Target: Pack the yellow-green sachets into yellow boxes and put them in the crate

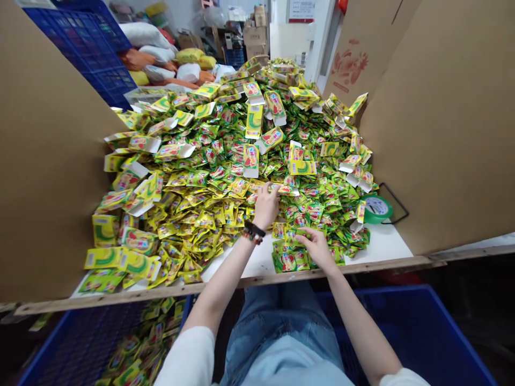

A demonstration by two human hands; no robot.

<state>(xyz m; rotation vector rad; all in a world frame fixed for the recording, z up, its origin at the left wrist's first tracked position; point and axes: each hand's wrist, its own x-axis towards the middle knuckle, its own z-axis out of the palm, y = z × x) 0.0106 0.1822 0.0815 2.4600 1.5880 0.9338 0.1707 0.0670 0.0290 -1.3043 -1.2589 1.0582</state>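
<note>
A big heap of small green and yellow packets (pixel 201 214) covers the white table (pixel 257 257), with small cardboard boxes (pixel 254 120) scattered over it. My left hand (pixel 267 205), with dark beaded bands at the wrist, reaches into the middle of the heap. Its fingers are bent by a yellow and red box (pixel 286 190); whether they grip it is unclear. Nearer the table's front edge, my right hand (pixel 317 247) has thumb and fingertips pinched on a green packet (pixel 302 234), above more green packets.
A roll of green tape (pixel 377 209) lies at the right beside a black wire frame (pixel 398 201). Tall cardboard panels (pixel 446 134) flank the table. Blue crates (pixel 410 321) stand below its front edge, the left one holding packets. Sacks (pixel 147 35) are piled behind.
</note>
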